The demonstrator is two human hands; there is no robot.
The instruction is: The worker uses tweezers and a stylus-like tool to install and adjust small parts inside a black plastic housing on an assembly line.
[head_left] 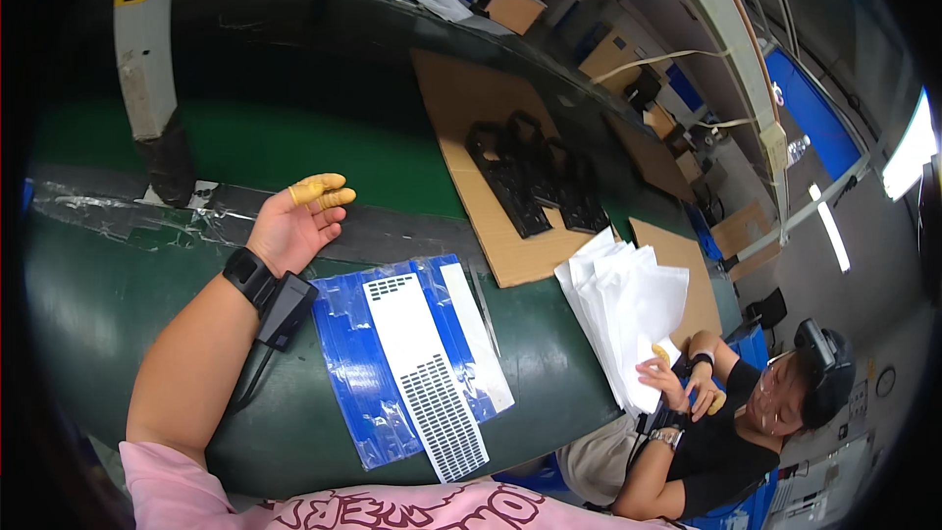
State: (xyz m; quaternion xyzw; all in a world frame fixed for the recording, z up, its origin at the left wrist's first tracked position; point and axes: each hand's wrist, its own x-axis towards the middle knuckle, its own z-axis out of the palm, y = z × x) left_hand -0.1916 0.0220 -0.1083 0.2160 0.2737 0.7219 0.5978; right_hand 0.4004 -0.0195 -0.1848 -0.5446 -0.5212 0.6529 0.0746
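My left hand (296, 223) is raised over the dark strip across the green bench, palm turned up. Yellow finger cots cover two of its fingers, which are partly extended and hold nothing. A black strap and a small black box with a cable sit on that wrist. Nearest to the hand lies a blue board (358, 373) covered in clear tape. On the board rests a white sheet (396, 326) with rows of small dark rectangles, some gone from its middle. Beside it is a blank white strip (478, 339). My right hand is not in view.
Black plastic frames (530, 177) lie on a cardboard sheet (491, 240) farther off. A stack of thin white sheets (628, 304) is at the right, before a seated co-worker (731, 422) whose hands are close together. A post (147, 79) rises at the left.
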